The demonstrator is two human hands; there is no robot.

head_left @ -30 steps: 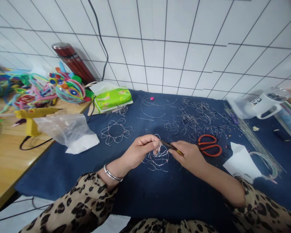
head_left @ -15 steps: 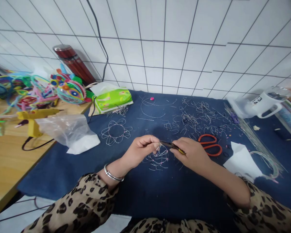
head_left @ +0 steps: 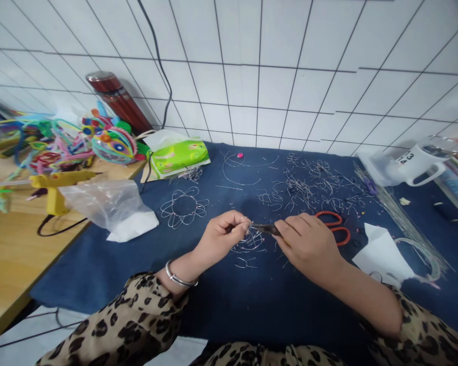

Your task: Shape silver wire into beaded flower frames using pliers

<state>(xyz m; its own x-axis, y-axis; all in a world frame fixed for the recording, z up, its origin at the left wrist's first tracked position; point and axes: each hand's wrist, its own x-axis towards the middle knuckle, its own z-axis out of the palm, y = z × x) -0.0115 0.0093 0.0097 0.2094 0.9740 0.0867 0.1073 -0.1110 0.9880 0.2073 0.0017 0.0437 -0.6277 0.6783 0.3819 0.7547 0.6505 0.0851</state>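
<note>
Wire flower (head_left: 250, 243), middle of frame, low on blue cloth (head_left: 137, 264). My left hand (head_left: 221, 236) pinches its top loop. My right hand (head_left: 309, 244) wrapped tight on small pliers (head_left: 265, 229), tip meeting that loop. Hard tug: loop bends wrong, wire slips, pokes finger.

A silver bangle (head_left: 178, 274) circles the left wrist, between the left hand (head_left: 222, 236) and the cuff of the left sleeve (head_left: 125, 320). That sleeve is loose leopard print: tan ground, dark brown and black blotches. Right of the bangle, the right sleeve (head_left: 423, 333), in the same print, ends well short of the right hand (head_left: 311, 246). Below the bangle, the print covers the lap.
</note>
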